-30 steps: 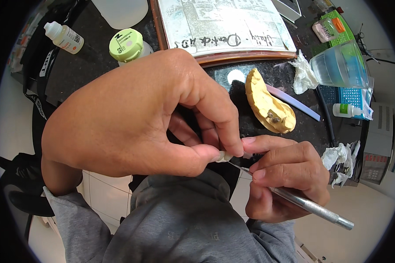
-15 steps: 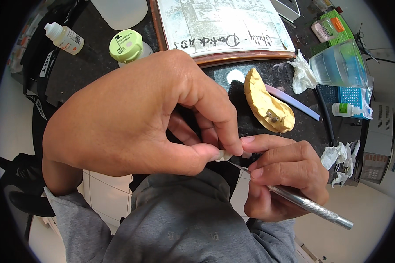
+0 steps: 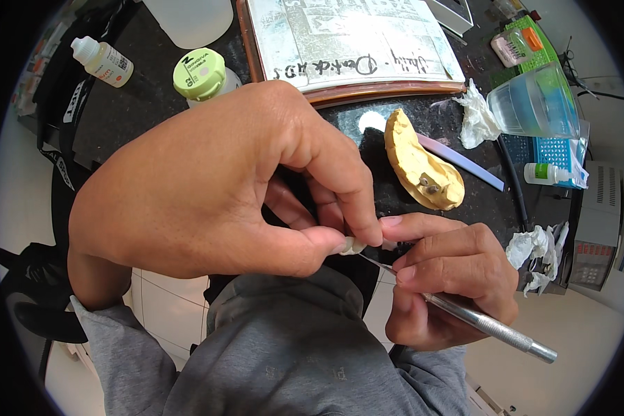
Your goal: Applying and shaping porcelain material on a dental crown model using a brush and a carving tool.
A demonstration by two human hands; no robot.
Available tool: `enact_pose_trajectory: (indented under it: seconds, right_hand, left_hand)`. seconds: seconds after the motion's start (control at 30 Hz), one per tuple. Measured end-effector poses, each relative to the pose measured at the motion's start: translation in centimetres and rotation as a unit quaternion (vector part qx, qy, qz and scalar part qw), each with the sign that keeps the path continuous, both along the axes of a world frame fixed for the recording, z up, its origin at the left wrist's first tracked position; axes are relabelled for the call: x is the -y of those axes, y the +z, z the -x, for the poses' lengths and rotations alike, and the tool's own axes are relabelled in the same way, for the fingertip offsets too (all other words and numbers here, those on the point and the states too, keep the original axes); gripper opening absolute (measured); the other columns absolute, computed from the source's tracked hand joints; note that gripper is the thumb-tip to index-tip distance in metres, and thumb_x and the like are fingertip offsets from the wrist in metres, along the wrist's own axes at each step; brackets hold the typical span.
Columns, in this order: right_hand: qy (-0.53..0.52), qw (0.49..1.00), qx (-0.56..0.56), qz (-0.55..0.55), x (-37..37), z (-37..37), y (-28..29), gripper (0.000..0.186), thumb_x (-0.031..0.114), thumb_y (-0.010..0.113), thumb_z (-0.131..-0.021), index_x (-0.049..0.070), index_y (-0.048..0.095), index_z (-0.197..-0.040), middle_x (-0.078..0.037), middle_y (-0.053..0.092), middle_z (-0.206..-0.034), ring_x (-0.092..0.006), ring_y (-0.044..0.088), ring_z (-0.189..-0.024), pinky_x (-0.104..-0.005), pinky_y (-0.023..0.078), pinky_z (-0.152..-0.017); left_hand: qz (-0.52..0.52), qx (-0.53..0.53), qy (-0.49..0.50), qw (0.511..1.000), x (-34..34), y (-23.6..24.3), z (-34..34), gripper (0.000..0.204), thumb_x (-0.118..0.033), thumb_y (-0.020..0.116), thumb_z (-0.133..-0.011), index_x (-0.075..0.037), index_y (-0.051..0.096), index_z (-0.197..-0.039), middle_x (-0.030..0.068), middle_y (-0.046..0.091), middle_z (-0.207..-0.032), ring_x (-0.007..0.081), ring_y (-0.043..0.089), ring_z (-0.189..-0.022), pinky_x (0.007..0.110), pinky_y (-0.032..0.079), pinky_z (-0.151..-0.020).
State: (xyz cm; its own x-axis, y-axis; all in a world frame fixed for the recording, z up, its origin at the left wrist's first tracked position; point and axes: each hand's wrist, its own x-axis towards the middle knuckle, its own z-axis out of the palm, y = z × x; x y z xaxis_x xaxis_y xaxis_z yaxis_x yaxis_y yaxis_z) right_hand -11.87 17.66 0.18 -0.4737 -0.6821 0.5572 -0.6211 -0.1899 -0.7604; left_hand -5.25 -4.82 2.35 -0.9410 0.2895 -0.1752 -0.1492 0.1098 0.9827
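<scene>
My left hand [image 3: 215, 180] pinches a small off-white piece [image 3: 352, 246], apparently a dental piece, between thumb and index finger. My right hand [image 3: 451, 277] grips a slim metal instrument [image 3: 506, 335] with a knurled handle, its fine tip at that piece. The right index fingertip is beside my left fingertips, very close or touching. Beyond both hands lies a yellow dental cast [image 3: 412, 163] with two dark grey metal-looking stubs on it, and a pale lilac strip [image 3: 475, 168] runs behind the cast.
A framed white board [image 3: 350, 35], a green-lidded jar [image 3: 197, 73], a dropper bottle [image 3: 104, 62], a translucent container [image 3: 186, 17], a plastic cup [image 3: 530, 104], crumpled tissues [image 3: 478, 118], a small green-labelled bottle [image 3: 542, 173] and a black cable [image 3: 513, 184] occupy the dark worktop [image 3: 111, 125].
Both hands have shifted very slightly upward in the picture. Their grips on the piece and the instrument look the same.
</scene>
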Motion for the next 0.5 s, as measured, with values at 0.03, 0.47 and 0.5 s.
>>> enact_pose_trajectory:
  seconds: [0.03, 0.47, 0.5]
  right_hand:
    - [-0.005, 1.0, 0.007, 0.002, 0.07, 0.08, -0.12, 0.02, -0.011, 0.074, -0.067, -0.006, 0.068, -0.085, -0.012, 0.067, -0.076, -0.0236, 0.071, -0.073, -0.0421, 0.066, -0.078]
    - [0.003, 1.0, 0.001, -0.001, -0.2, -0.25, 0.11, 0.02, -0.012, 0.074, -0.066, -0.006, 0.067, -0.084, -0.013, 0.066, -0.076, -0.0236, 0.071, -0.073, -0.0424, 0.066, -0.078]
    - [-0.009, 1.0, 0.017, 0.01, -0.24, -0.36, 0.16, 0.021, -0.012, 0.073, -0.066, -0.006, 0.067, -0.085, -0.012, 0.066, -0.075, -0.0235, 0.071, -0.073, -0.0426, 0.066, -0.077]
  left_hand:
    - [-0.002, 0.003, -0.001, 1.0, 0.08, -0.15, 0.15, 0.022, 0.009, 0.071, -0.075, 0.0, 0.078, -0.095, 0.0119, 0.073, -0.094, 0.0136, 0.072, -0.082, 0.02, 0.06, -0.068]
    - [0.006, -0.001, 0.0, 1.0, -0.14, 0.18, -0.23, 0.022, 0.008, 0.071, -0.075, 0.0, 0.078, -0.095, 0.0117, 0.073, -0.095, 0.0134, 0.071, -0.081, 0.02, 0.059, -0.067]
    - [0.011, 0.0, -0.004, 1.0, -0.09, 0.24, -0.26, 0.022, 0.008, 0.071, -0.076, 0.0, 0.078, -0.095, 0.0113, 0.073, -0.095, 0.013, 0.071, -0.082, 0.02, 0.06, -0.068]
